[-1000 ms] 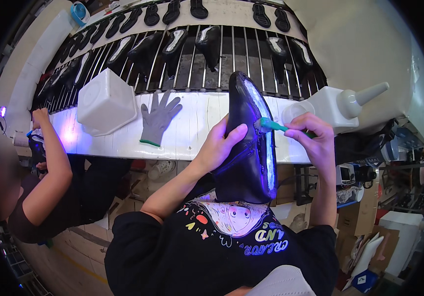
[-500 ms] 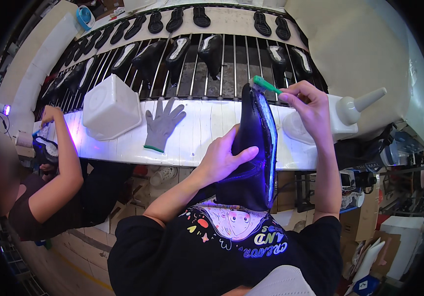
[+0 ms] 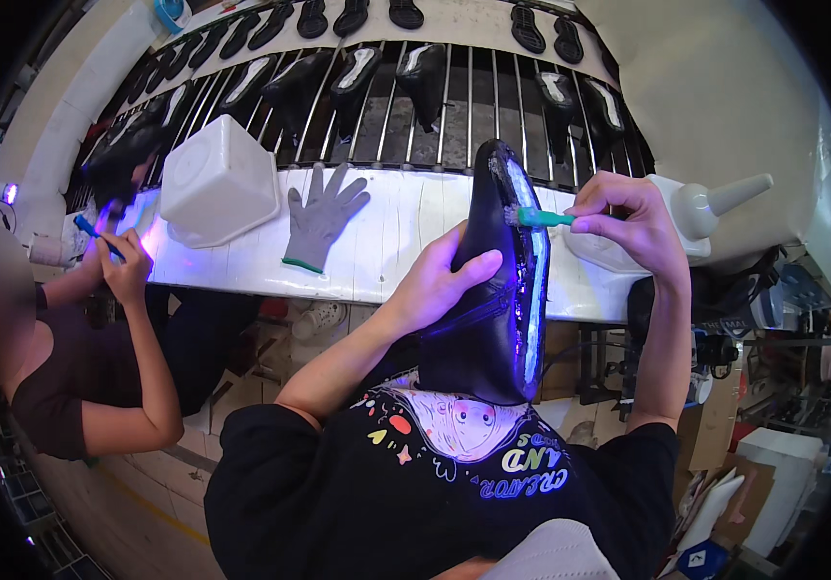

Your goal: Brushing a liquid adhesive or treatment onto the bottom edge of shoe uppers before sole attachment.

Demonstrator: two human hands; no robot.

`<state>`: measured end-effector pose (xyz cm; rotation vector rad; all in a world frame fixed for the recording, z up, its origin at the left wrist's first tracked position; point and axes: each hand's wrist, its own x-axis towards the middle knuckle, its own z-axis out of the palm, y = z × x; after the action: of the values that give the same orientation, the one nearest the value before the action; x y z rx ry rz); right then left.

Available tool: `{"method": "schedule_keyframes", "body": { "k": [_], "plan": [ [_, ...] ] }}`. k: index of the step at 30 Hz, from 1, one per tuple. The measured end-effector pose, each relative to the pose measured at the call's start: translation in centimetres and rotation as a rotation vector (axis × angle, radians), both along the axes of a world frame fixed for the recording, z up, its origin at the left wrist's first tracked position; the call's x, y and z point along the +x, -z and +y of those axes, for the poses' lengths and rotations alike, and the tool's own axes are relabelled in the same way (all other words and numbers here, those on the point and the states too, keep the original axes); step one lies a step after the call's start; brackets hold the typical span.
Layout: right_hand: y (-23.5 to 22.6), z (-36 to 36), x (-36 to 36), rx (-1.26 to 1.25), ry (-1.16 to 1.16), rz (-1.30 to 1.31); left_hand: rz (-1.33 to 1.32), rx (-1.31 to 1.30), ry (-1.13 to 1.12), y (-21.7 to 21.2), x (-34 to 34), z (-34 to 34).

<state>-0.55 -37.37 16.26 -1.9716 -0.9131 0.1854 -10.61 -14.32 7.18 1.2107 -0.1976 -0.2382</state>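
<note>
A black leather boot upper (image 3: 478, 329) leans sole side to the right against my shirt, with its toe pointing away over the table edge. My left hand (image 3: 440, 280) grips its side, thumb across the leather. In my right hand (image 3: 628, 220), thumb and fingers pinch the handle of a small green brush (image 3: 543, 218). Its bristles touch the rim of the boot's underside near the toe. A glossy wet-looking band, lit blue, runs along that rim beside the pale sole strip. The boot hides the left fingertips.
On the white table (image 3: 396, 261) stand a white square tub (image 3: 217, 184), a grey glove (image 3: 324, 217) and a white spouted bottle (image 3: 701, 213). Boot uppers (image 3: 422, 82) rest on a roller rack behind, with black soles (image 3: 351, 14) beyond. At left, a co-worker's hand (image 3: 126, 269) holds a blue brush.
My right hand has drawn the green brush from the toe tip nearer along the rim. The left hand keeps its grip. The co-worker's blue brush is in a different position.
</note>
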Motion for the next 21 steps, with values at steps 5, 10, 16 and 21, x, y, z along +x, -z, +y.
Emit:
{"method": "schedule_keyframes", "body": {
  "k": [5, 10, 16, 21],
  "plan": [
    [0.2, 1.2, 0.4, 0.035, 0.160, 0.081, -0.029, 0.046, -0.028, -0.3, 0.0, -0.2],
    [0.9, 1.9, 1.8, 0.137, 0.265, 0.094, -0.105, 0.214, -0.100, 0.5, -0.1, -0.6],
    [0.0, 1.0, 0.7, 0.029, 0.028, 0.077, -0.025, 0.031, -0.037, -0.2, -0.2, 0.0],
    [0.1, 0.0, -0.1, -0.035, -0.032, 0.083, 0.022, -0.034, -0.017, -0.2, 0.0, 0.4]
  ]
}}
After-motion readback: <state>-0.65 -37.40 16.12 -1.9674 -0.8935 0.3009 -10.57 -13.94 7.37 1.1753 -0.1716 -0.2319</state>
